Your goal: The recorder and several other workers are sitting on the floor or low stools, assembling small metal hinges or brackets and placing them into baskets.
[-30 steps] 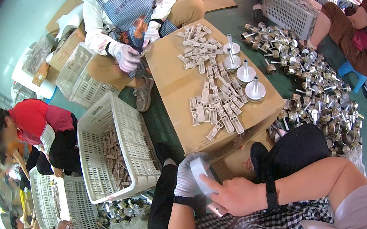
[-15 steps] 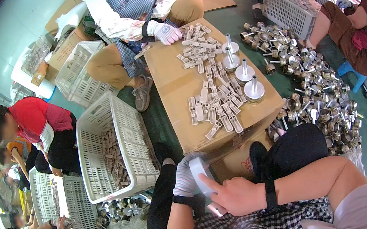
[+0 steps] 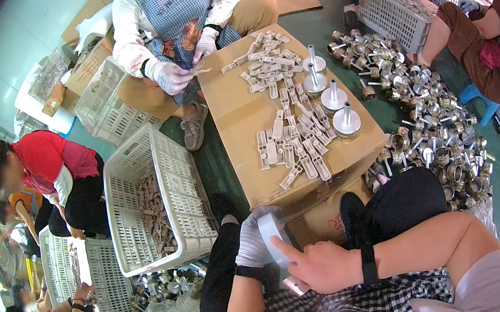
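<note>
My left hand [image 3: 253,243], in a striped knit glove, is closed round a pale roll of tape [image 3: 271,240] over my lap. Against the near side of the roll, my bare right hand [image 3: 327,267] lays its index finger, with the other fingers curled. A small shiny piece [image 3: 296,285] shows under that hand; what it is I cannot make out. Just beyond my hands stands a cardboard box [image 3: 237,138]. On its top lie many grey plastic clip-like levers [image 3: 301,144] and several round metal discs with upright stems [image 3: 345,121].
A white slatted crate [image 3: 200,230] with brown-grey parts stands left of the box. Metal ring fittings [image 3: 433,145] are heaped on the floor to the right. Across the box sits a co-worker in white gloves [image 3: 167,76]. Other people work by crates at left and far right.
The co-worker opposite has drawn back from the box top and now holds a small lever between both gloved hands. Levers at the far left edge of the box are uncovered. My hands stay put.
</note>
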Demonstrator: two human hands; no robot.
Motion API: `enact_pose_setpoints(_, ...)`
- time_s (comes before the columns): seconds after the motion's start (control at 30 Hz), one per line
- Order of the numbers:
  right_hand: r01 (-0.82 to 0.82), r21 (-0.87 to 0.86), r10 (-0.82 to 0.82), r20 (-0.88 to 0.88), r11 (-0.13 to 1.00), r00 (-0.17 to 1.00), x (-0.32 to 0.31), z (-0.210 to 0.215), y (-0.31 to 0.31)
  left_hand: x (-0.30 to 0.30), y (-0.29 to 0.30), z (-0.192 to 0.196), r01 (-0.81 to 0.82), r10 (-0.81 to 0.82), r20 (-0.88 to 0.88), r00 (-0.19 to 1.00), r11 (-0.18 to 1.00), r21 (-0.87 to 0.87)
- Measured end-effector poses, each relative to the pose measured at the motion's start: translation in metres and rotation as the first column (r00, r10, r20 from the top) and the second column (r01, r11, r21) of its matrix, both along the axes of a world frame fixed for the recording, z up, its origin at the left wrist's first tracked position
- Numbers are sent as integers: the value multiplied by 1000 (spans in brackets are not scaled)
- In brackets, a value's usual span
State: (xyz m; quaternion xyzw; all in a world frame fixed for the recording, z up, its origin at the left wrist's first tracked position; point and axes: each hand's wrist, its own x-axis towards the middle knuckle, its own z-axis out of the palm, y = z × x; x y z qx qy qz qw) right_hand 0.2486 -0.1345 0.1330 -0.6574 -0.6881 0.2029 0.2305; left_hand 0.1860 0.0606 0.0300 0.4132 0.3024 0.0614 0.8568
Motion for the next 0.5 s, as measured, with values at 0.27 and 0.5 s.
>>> enact_pose_setpoints(0.27,0,5,0,29,1000,1000,-2,-1,1,-6,4,-7,56,-60,74,995,997,59)
enact_pose_setpoints(0.5,-12,2,12,51,1000,999,-1,0,1,-3,1,0,64,-67,4,998,975,211)
